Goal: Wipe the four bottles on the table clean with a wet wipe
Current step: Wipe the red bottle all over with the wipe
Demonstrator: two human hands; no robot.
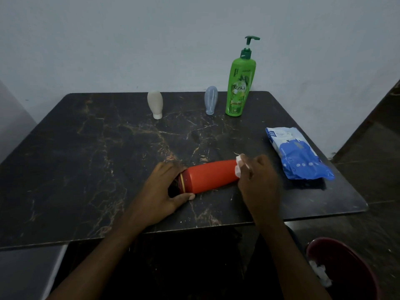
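Observation:
A red bottle [211, 176] lies on its side near the front of the dark marble table [86, 148]. My left hand [167, 190] grips its dark cap end. My right hand [258, 179] presses a white wet wipe [238, 167] against the bottle's base end. At the back stand a beige bottle [155, 103] and a pale blue bottle [211, 102], both upside down on their caps, and a tall green pump bottle [239, 83].
A blue and white pack of wet wipes [296, 153] lies at the table's right side. A dark red bin [346, 267] with crumpled white wipes inside stands on the floor at the lower right. A wall runs close behind the table.

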